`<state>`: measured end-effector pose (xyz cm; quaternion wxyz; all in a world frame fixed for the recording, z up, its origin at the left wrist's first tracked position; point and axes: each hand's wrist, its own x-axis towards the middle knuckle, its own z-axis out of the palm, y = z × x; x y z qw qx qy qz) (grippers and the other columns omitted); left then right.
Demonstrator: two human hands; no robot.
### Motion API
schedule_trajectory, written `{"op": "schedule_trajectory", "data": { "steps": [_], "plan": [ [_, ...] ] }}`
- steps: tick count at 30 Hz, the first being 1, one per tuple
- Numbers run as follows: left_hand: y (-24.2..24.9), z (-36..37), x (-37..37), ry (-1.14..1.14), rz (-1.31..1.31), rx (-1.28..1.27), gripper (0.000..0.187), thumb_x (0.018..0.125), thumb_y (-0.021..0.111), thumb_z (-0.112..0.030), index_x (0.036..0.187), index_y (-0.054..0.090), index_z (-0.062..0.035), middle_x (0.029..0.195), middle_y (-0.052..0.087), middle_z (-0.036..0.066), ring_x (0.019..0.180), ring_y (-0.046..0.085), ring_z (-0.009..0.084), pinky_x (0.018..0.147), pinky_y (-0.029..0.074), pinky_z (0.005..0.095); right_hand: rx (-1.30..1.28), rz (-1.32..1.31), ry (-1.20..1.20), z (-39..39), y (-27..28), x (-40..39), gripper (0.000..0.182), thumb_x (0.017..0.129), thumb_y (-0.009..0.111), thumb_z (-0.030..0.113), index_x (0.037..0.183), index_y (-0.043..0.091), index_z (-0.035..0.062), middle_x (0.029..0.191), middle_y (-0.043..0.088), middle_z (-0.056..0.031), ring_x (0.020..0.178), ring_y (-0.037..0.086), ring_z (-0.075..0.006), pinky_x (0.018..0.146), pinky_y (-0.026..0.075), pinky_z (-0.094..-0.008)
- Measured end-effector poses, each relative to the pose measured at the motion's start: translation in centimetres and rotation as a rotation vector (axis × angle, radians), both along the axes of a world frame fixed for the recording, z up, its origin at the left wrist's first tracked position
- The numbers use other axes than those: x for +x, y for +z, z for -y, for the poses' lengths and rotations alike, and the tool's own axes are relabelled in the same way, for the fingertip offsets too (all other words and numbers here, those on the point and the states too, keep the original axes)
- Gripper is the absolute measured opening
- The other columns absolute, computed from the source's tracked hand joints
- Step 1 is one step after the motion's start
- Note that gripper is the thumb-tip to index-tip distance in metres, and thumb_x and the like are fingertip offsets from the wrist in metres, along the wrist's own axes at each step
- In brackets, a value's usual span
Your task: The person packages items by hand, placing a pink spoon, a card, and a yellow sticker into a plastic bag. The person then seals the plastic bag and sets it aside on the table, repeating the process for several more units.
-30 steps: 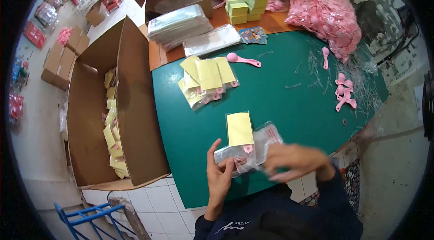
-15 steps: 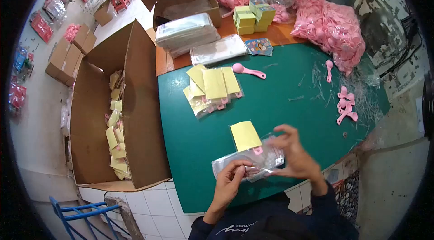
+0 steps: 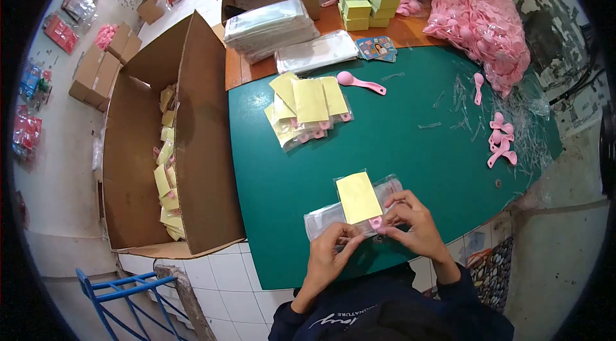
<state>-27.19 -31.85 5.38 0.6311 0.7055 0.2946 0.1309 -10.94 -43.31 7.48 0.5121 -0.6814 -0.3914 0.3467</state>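
A clear plastic bag with a yellow card in it lies in front of me, over a pile of flat clear bags. The handle end of a pink spoon shows at the card's lower edge; the rest is hidden. My left hand is closed, thumb and fingers pinching the bag's lower left edge. On the lower right edge, beside the spoon handle, my right hand pinches the same bag. Farther up the table are several filled bags with yellow cards in a heap, and a loose pink spoon.
A tall cardboard box holding filled bags stands left of the green table. Clear bag stacks, yellow card stacks and a large bag of pink spoons line the back. Loose spoons lie right. A blue hand truck is lower left.
My right hand has come down from above the bag pile to the bag's lower edge. The bag with the yellow card has shifted slightly right, onto the pile. The whole view has tilted a little.
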Motion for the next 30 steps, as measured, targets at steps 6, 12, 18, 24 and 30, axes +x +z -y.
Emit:
{"op": "schedule_trajectory", "data": {
  "steps": [6, 12, 18, 24, 30],
  "plan": [
    [0.7, 0.8, -0.3, 0.178, 0.06, -0.061, 0.013, 0.077, 0.069, -0.003, 0.086, 0.061, -0.0007, 0.092, 0.058, 0.005, 0.085, 0.057, 0.0105, 0.067, 0.05, 0.023, -0.014, -0.353, -0.082, 1.3, -1.9, -1.4, 0.008, 0.084, 0.062, 0.004, 0.088, 0.059, -0.0025, 0.09, 0.058, -0.0082, 0.08, 0.062, -0.0139, 0.068, 0.054, -0.0254],
    [-0.9, 0.9, -1.0, 0.148, 0.044, -0.122, 0.014, 0.077, 0.069, -0.003, 0.086, 0.059, 0.0007, 0.092, 0.058, 0.004, 0.082, 0.058, 0.0103, 0.068, 0.05, 0.0227, -0.054, -0.4, -0.167, 0.9, -1.6, -2.1, 0.008, 0.087, 0.057, 0.002, 0.089, 0.052, -0.0045, 0.079, 0.061, -0.0102, 0.073, 0.063, -0.0142, 0.067, 0.053, -0.026],
    [-0.2, 1.2, -0.3, 0.216, 0.014, -0.017, 0.013, 0.078, 0.068, -0.003, 0.08, 0.056, 0.002, 0.091, 0.058, 0.006, 0.08, 0.058, 0.0105, 0.068, 0.051, 0.0234, -0.104, -0.347, -0.285, 0.6, -1.5, -3.0, 0.009, 0.085, 0.057, -0.003, 0.089, 0.049, -0.0042, 0.077, 0.061, -0.0108, 0.068, 0.064, -0.0144, 0.061, 0.052, -0.0241],
    [-1.5, 1.9, -0.3, 0.347, 0.106, -0.307, 0.014, 0.082, 0.063, -0.002, 0.091, 0.053, 0.0024, 0.087, 0.056, 0.005, 0.077, 0.058, 0.0093, 0.062, 0.051, 0.0218, -0.103, -0.248, -0.301, 0.5, -1.1, -3.5, 0.012, 0.084, 0.058, -0.004, 0.091, 0.049, -0.0042, 0.079, 0.061, -0.0101, 0.066, 0.064, -0.0138, 0.058, 0.052, -0.0225],
    [-1.8, 2.1, -0.6, 0.278, 0.138, -0.322, 0.014, 0.086, 0.059, -0.005, 0.096, 0.05, 0.0002, 0.089, 0.057, 0.006, 0.072, 0.056, 0.0074, 0.054, 0.045, 0.0196, -0.064, -0.19, -0.324, 0.2, -0.7, -3.9, 0.011, 0.084, 0.058, -0.004, 0.092, 0.051, -0.0048, 0.08, 0.061, -0.0105, 0.067, 0.064, -0.0141, 0.057, 0.052, -0.022]
  ]
}}
